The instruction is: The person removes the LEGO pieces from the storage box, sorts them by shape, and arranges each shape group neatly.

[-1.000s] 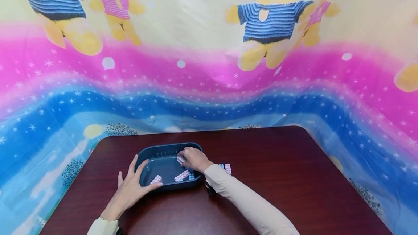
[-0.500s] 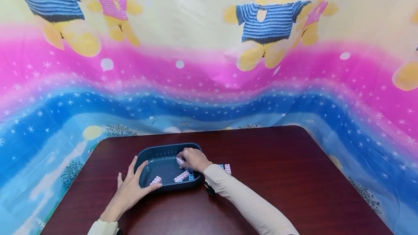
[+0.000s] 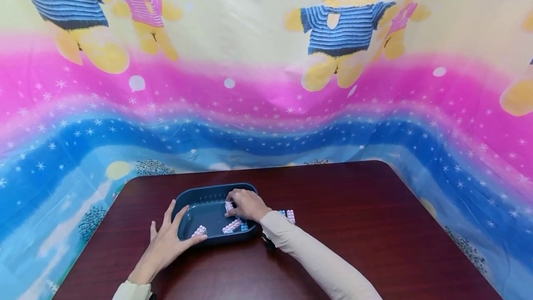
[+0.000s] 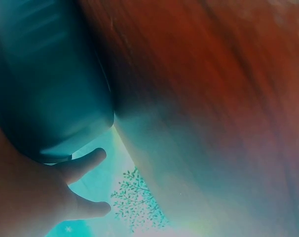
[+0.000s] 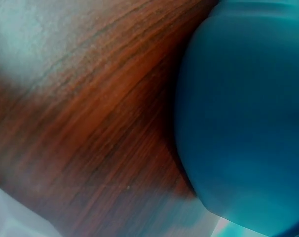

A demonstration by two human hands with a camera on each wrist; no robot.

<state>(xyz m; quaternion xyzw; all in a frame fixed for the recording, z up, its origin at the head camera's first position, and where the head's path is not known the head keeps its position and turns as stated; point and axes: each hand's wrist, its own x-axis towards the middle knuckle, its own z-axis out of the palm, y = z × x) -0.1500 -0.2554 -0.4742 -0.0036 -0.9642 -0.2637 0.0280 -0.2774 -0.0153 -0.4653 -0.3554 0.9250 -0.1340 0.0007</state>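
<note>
At the right end of the tray [image 3: 204,212], my right hand [image 3: 246,203] is pinching a pink block [image 3: 228,206] with curled fingers; my left hand [image 3: 164,240], fingers spread, is resting against the left end. Loose blocks [image 3: 200,230] are lying inside, and outer blocks [image 3: 290,216] are sitting on the table [image 3: 354,226] past my right sleeve [image 3: 291,237]. If I am pinching unevenly, the pink block could be slipping onto its neighbours.
</note>
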